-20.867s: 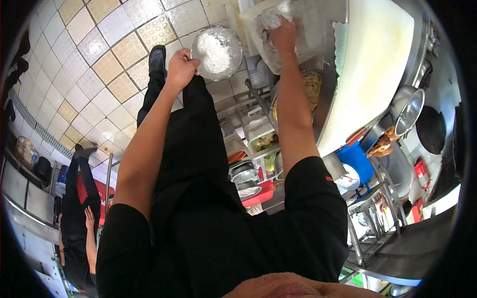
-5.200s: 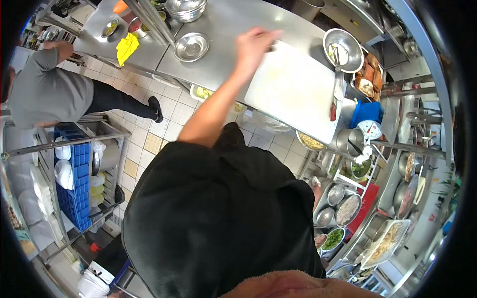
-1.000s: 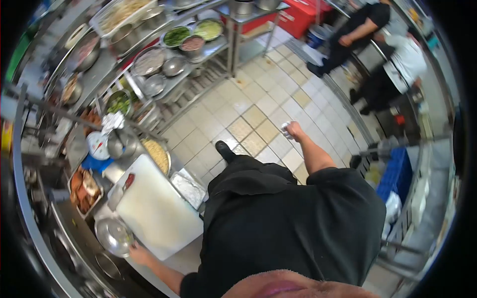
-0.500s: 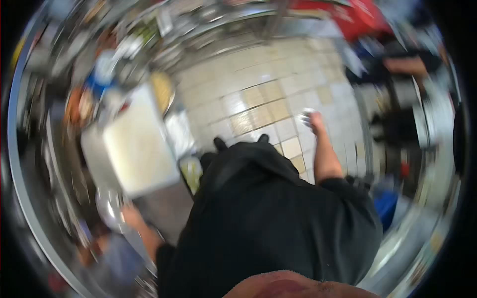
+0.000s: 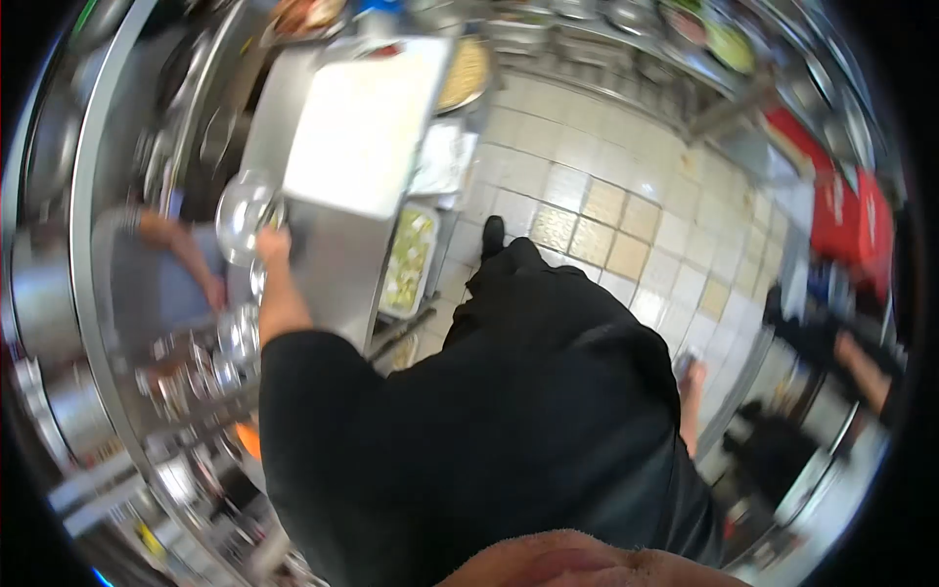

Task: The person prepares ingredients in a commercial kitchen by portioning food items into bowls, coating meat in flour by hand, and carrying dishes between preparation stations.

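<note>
My left hand is closed on the rim of a shiny metal bowl. The bowl is over the steel counter, beside the near left corner of a white cutting board. Low at my right side, over the tiled floor, my right hand is closed round a small greyish, shiny item. Blur and my sleeve leave that item unclear.
A tray of pale green pieces, a white wrapped package and a bowl of noodles line the counter's right side. A co-worker in grey stands across the counter. Another person's arm shows at the right.
The view has swung, bringing the counter and board up and to the right. My left hand still holds the bowl, now higher in view. My right hand has shifted lower and farther right.
</note>
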Demonstrator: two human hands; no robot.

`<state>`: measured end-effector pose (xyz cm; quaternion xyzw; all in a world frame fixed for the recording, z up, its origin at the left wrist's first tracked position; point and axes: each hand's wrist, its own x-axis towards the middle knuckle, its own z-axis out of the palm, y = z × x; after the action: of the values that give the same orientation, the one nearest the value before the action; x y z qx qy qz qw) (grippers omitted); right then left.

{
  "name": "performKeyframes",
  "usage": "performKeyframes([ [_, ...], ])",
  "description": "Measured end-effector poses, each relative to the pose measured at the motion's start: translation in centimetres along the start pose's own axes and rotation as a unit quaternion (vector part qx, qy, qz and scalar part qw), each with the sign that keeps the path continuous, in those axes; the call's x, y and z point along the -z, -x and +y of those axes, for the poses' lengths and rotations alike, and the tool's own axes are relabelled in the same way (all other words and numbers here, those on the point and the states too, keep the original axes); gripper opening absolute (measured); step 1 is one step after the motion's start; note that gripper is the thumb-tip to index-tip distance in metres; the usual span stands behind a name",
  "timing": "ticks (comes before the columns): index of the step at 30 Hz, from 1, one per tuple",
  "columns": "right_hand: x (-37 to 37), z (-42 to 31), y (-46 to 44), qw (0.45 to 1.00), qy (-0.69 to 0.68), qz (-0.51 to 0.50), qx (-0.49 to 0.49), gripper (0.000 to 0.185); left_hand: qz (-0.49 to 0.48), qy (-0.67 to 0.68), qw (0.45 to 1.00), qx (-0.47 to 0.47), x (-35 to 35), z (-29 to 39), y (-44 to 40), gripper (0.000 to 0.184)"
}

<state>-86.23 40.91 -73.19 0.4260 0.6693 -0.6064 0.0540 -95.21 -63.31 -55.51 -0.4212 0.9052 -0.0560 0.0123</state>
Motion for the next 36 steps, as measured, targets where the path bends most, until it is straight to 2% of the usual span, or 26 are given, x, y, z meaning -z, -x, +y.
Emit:
performKeyframes([
  [1, 0.3, -1.1, 0.9, 1.000, 0.023, 0.006, -0.019, 0.023, 0.024, 0.037, 0.999, 0.017, -1.1, -0.4, -0.1, 0.045],
  [2, 0.5, -0.9, 1.5, 0.998, 0.010, 0.065, -0.003, 0.021, 0.003, 0.042, 0.999, 0.001, -0.6, 0.0, 0.4, 0.049],
  [3, 1.3, -0.3, 1.0, 0.995, 0.027, 0.080, -0.051, 0.018, -0.020, 0.053, 0.998, 0.035, -0.7, 0.0, 0.4, 0.052],
  [4, 2.9, 0.4, 0.3, 0.990, 0.042, 0.088, -0.102, 0.016, 0.016, 0.040, 0.999, 0.015, 0.8, 1.3, 2.0, 0.055],
  [5, 2.6, -1.0, 2.1, 0.991, 0.010, 0.100, -0.087, 0.016, 0.000, 0.016, 0.999, -0.029, -0.1, 0.2, 0.7, 0.053],
  [6, 2.2, -2.5, 4.3, 0.991, -0.016, 0.101, -0.081, 0.019, 0.046, 0.049, 0.991, -0.113, -1.6, -1.1, -0.5, 0.054],
  [7, 1.8, -3.5, 6.2, 0.989, -0.019, 0.113, -0.089, 0.019, -0.022, -0.023, 0.991, -0.132, -1.9, -1.7, -2.1, 0.056],
  [8, 2.0, -4.3, 7.6, 0.988, -0.017, 0.124, -0.095, 0.019, -0.021, -0.159, 0.960, -0.230, -2.7, -2.9, -3.5, 0.056],
  [9, 2.8, -3.4, 8.0, 0.985, -0.008, 0.127, -0.115, 0.019, 0.053, -0.014, 0.991, -0.120, -3.1, -2.3, -3.3, 0.054],
  [10, 3.6, -2.1, 7.8, 0.983, 0.003, 0.131, -0.131, 0.019, -0.010, 0.025, 0.993, -0.115, -0.6, -0.7, -2.2, 0.057],
  [11, 4.1, -1.1, 7.1, 0.977, 0.022, 0.146, -0.154, 0.016, -0.075, -0.010, 0.995, -0.069, 2.0, 1.8, -1.1, 0.047],
  [12, 4.7, 0.0, 6.4, 0.970, 0.042, 0.165, -0.172, 0.014, -0.064, -0.031, 0.996, -0.062, 2.2, 3.6, -0.8, 0.046],
  [14, 5.9, 6.5, 2.4, 0.961, 0.126, 0.205, -0.139, 0.011, -0.008, -0.050, 0.997, -0.066, 2.7, 6.9, -0.7, 0.044],
  [15, 5.9, 6.7, 2.4, 0.964, 0.146, 0.188, -0.121, 0.012, 0.023, -0.056, 0.996, -0.062, 3.5, 8.5, -1.0, 0.043],
  [18, 2.1, 0.9, 5.8, 0.967, 0.111, 0.185, -0.137, 0.015, 0.187, -0.002, 0.979, -0.087, 6.3, 14.2, -3.1, 0.040],
  [21, -0.8, -3.7, 9.3, 0.967, 0.054, 0.199, -0.147, 0.016, 0.308, 0.106, 0.929, -0.172, 8.7, 21.5, -5.6, 0.037],
  [23, -1.3, -1.2, 8.7, 0.963, 0.043, 0.206, -0.170, 0.017, 0.249, 0.205, 0.910, -0.261, 9.1, 29.0, -5.9, 0.035],
  [25, -2.0, 1.6, 8.4, 0.956, 0.050, 0.223, -0.184, 0.021, 0.064, 0.373, 0.857, -0.351, 9.2, 39.1, -3.3, 0.033],
  [26, -2.0, 2.2, 8.7, 0.952, 0.115, 0.228, -0.168, 0.022, 0.075, 0.357, 0.847, -0.386, 7.9, 43.5, -1.9, 0.036],
  [27, -2.3, 2.9, 9.2, 0.944, 0.177, 0.232, -0.156, 0.023, 0.113, 0.366, 0.800, -0.461, 5.5, 48.1, -1.4, 0.037],
  [28, -2.8, 3.9, 10.0, 0.932, 0.236, 0.233, -0.147, 0.024, 0.082, 0.336, 0.764, -0.545, 6.6, 52.0, 3.1, 0.037],
  [29, -3.0, 4.5, 11.2, 0.943, 0.230, 0.210, -0.115, 0.025, 0.003, 0.304, 0.773, -0.557, 6.7, 56.1, 6.4, 0.034],
  [30, -3.4, 5.1, 12.3, 0.947, 0.184, 0.223, -0.139, 0.025, -0.061, 0.390, 0.702, -0.593, 5.0, 59.4, 10.3, 0.034],
  [32, -3.9, 5.9, 14.8, 0.943, 0.092, 0.257, -0.189, 0.024, -0.102, 0.312, 0.622, -0.710, 3.7, 65.4, 16.9, 0.037],
  [33, -4.7, 6.2, 17.0, 0.932, 0.043, 0.288, -0.217, 0.023, -0.157, 0.321, 0.582, -0.730, 3.1, 67.3, 20.6, 0.038],
  [36, -6.0, 7.6, 22.4, 0.889, -0.051, 0.375, -0.257, 0.022, -0.288, 0.259, 0.521, -0.761, 3.3, 69.8, 30.1, 0.038],
])
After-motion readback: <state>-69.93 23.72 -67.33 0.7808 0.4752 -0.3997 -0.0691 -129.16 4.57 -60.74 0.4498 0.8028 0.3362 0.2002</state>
